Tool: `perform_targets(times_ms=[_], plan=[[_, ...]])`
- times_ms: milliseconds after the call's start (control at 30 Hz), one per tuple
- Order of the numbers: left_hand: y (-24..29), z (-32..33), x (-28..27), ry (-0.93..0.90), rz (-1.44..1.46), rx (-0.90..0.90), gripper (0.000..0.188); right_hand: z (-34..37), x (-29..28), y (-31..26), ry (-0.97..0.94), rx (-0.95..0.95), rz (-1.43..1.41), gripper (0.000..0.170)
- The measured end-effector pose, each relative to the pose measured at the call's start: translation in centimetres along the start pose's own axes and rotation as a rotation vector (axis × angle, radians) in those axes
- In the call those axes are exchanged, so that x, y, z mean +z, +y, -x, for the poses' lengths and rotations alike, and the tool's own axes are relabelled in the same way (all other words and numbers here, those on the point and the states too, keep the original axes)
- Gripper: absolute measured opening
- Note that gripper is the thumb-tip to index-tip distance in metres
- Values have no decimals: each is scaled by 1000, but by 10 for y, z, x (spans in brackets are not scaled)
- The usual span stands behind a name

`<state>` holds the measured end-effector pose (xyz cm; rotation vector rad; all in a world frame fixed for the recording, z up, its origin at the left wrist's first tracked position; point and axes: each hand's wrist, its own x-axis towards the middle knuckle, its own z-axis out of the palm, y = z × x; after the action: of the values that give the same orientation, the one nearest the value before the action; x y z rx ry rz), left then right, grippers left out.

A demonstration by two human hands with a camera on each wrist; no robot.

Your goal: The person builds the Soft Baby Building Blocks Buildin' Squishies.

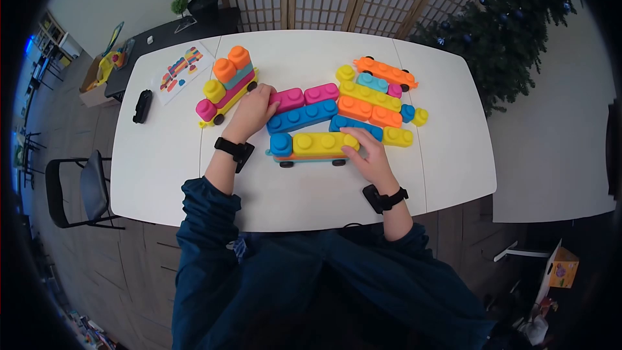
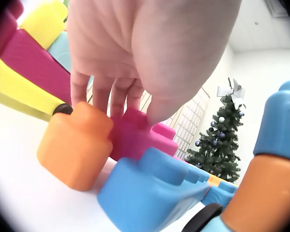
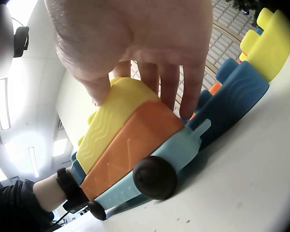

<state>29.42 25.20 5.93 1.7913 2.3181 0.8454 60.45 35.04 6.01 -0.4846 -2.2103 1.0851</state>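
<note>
My left hand (image 1: 254, 115) reaches over the left end of a pink building block (image 1: 288, 100), thumb on its near side and fingertips at its far side. Under that palm, an orange block (image 2: 76, 147) shows in the left wrist view. My right hand (image 1: 371, 159) grips the right end of a long yellow block (image 1: 317, 143), thumb on the near side, fingers over the far side. That block tops an orange layer (image 3: 135, 137) on a light blue wheeled base (image 3: 183, 147). A small blue block (image 1: 280, 144) sits on the wagon's left end.
Left stands a wheeled toy (image 1: 228, 94) stacked with pink, yellow and orange blocks. A long blue block (image 1: 302, 116) lies behind the wagon. Several blocks and an orange wheeled base (image 1: 387, 72) lie right. A printed picture sheet (image 1: 183, 71) and black object (image 1: 143, 106) are far left.
</note>
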Motion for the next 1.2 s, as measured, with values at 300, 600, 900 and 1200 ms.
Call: perform_targets(times_ms=[300,600,900,1200], plan=[[53,46,-66,24,349,23,26,0,2,0,2,8,-10,38],[74,80,-57,-34,363,71,27,0,4,1,4,-5,-4,38],[69,86,-49,-42,415,57,32,1,5,3,6,-5,-7,37],[63,91,-37,-19,455,36,37,0,4,3,6,-27,9,37]])
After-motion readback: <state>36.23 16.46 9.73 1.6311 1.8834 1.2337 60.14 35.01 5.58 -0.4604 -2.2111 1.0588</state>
